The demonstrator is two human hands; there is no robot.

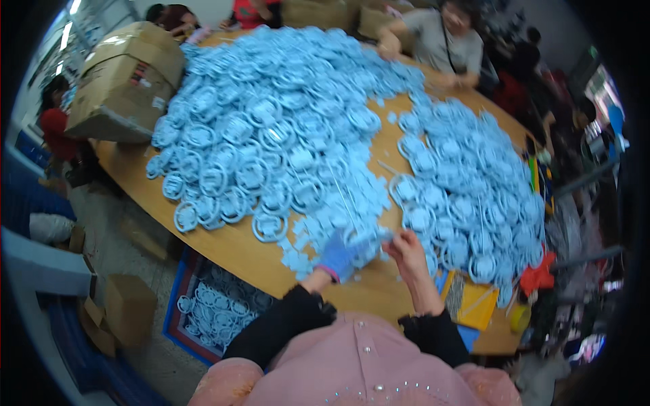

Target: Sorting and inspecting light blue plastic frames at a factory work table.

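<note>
My left hand (338,256), in a blue-purple glove, is closed around a light-blue plastic ring-shaped piece (367,249) above the table's near edge. Bare and close beside it, my right hand (409,253) has its fingertips pinched together at the right end of that piece. What sits between those fingertips is too small to make out. Just beyond my left hand lie small light-blue square bits (325,227). A large heap of light-blue ring-shaped pieces (264,122) rises behind them. A second heap of similar pieces (467,196) stands to the right of my right hand.
On the wooden table (237,247), a cardboard box (125,81) stands at the far left. Below the left edge, a blue crate (177,298) holds more rings. A yellow packet (477,308) lies at the near right. A co-worker in grey (440,44) sits across the table.
</note>
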